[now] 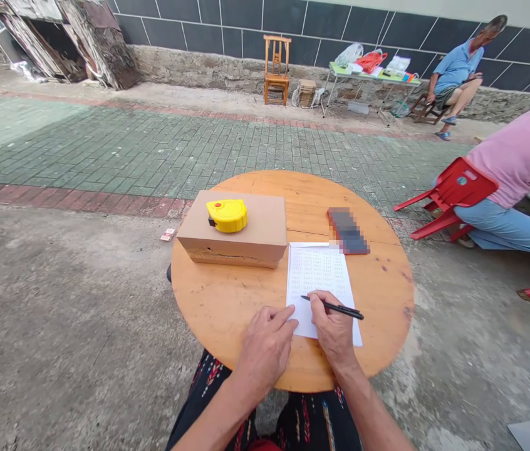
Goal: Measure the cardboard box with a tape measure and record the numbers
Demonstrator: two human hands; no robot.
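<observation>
A black pen (344,309) is gripped in my right hand (333,326), its tip at the lower part of a white paper pad (312,269). Rows of small handwritten marks fill the upper part of the sheet. My left hand (267,341) lies on the table at the pad's left edge, fingers stretched out, with the fingertips on the paper. Beyond it stands a closed brown cardboard box (241,250), and a yellow tape measure (230,216) rests on its top. A phone (348,230), blurred out, lies by the pad's upper right corner.
Everything rests on a round wooden table (387,300) before my knees. A person in pink (519,150) sits at the right on a red plastic chair (465,181). Near the wall are a wooden chair (276,78), a folding table with bags (340,72) and a seated person in blue (457,69).
</observation>
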